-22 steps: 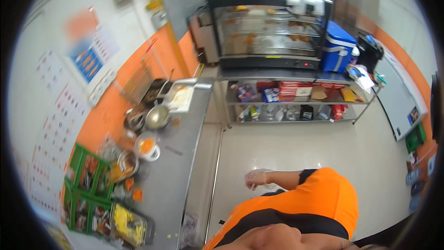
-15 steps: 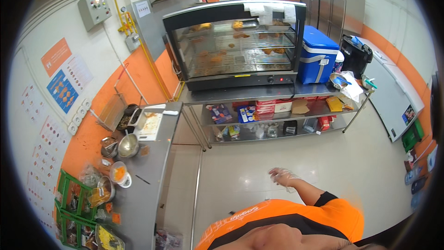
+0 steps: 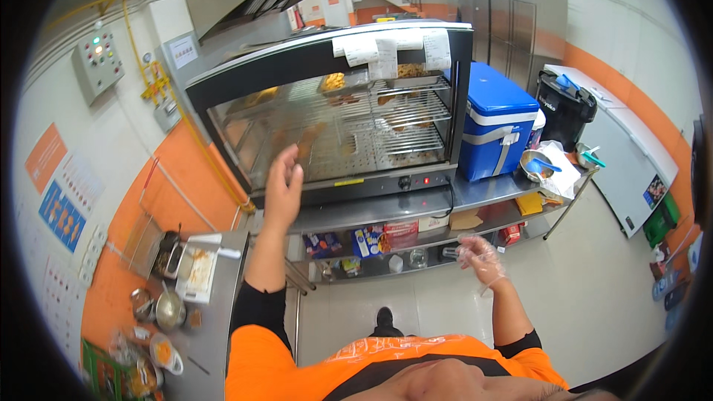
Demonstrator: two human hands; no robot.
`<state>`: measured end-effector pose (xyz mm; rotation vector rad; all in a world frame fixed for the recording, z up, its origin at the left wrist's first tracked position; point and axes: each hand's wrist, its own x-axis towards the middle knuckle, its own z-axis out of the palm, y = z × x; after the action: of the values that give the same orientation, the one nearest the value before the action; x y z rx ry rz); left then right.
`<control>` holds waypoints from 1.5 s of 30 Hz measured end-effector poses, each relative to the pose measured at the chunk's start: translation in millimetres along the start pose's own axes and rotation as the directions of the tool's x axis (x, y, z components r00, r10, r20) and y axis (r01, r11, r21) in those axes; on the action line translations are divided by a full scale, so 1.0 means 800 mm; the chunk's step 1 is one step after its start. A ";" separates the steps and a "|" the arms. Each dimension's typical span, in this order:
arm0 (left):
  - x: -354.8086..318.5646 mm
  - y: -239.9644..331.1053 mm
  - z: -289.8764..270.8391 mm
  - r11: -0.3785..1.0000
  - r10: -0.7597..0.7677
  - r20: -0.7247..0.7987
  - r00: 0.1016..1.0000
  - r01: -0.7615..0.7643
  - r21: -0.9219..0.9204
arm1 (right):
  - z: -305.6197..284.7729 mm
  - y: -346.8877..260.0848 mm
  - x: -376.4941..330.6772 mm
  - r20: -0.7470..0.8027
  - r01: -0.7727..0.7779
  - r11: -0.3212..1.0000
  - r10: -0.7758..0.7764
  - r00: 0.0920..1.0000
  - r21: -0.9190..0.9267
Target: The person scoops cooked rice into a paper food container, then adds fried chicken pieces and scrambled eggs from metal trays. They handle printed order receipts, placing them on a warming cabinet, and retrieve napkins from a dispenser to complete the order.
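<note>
My left hand (image 3: 284,189) is bare and raised before the glass front of a black heated display cabinet (image 3: 349,186). Its fingers point upward, apart, with nothing in them; whether they touch the glass I cannot tell. Inside the cabinet, wire racks (image 3: 416,115) hold pieces of browned food, and a tray of yellow food (image 3: 334,82) sits on the top level. My right hand (image 3: 481,258) wears a clear plastic glove and hovers in front of the lower shelves, fingers loosely bent, with nothing visible in it.
A blue cool box (image 3: 497,122) stands right of the cabinet, beside a metal bowl (image 3: 536,166) with a blue utensil. At left, a steel counter (image 3: 223,289) carries a white cutting board (image 3: 199,273) and several bowls. A chest freezer (image 3: 631,156) lines the right wall.
My left hand has come into view and risen before the cabinet's glass. My gloved right hand has moved up and slightly right. The cabinet now appears closer, and the left counter has shifted lower left.
</note>
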<state>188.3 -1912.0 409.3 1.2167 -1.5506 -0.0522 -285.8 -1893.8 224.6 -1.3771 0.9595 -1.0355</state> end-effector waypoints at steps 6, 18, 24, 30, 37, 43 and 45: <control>0.259 -0.009 0.062 0.991 0.055 -0.071 0.996 -0.063 -0.115 | -0.005 -0.077 0.127 -0.140 0.089 0.996 -0.090 0.986 -0.010; 0.385 0.042 0.151 0.989 -0.064 -0.196 0.979 0.088 0.119 | 0.017 -0.042 0.277 0.071 -0.050 0.990 0.041 0.997 0.134; 0.383 0.036 0.133 0.961 -0.039 -0.337 0.941 0.128 0.247 | 0.023 -0.046 0.357 0.356 -0.070 0.997 0.057 0.933 0.025; 0.281 0.010 0.108 0.998 -0.060 -0.312 0.948 0.056 -0.023 | 0.057 -0.075 0.418 0.614 -0.170 0.934 -0.062 0.787 0.313; 0.118 -0.019 0.164 0.980 -0.157 -0.165 0.974 0.134 -0.144 | 0.181 -0.126 0.434 0.592 -0.115 0.896 -0.183 0.785 0.429; 0.088 -0.018 0.117 0.910 -0.267 -0.156 0.951 0.195 -0.367 | 0.248 -0.201 0.423 0.426 0.068 0.935 -0.223 0.877 0.349; 0.083 -0.007 0.095 0.767 -0.296 -0.073 0.952 0.192 -0.613 | 0.265 -0.222 0.413 0.381 0.075 0.903 -0.252 0.890 0.423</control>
<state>144.2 -2002.0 422.9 0.8686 -1.0875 -0.5655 10.1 -2137.6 421.0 -1.2775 0.2820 -0.9349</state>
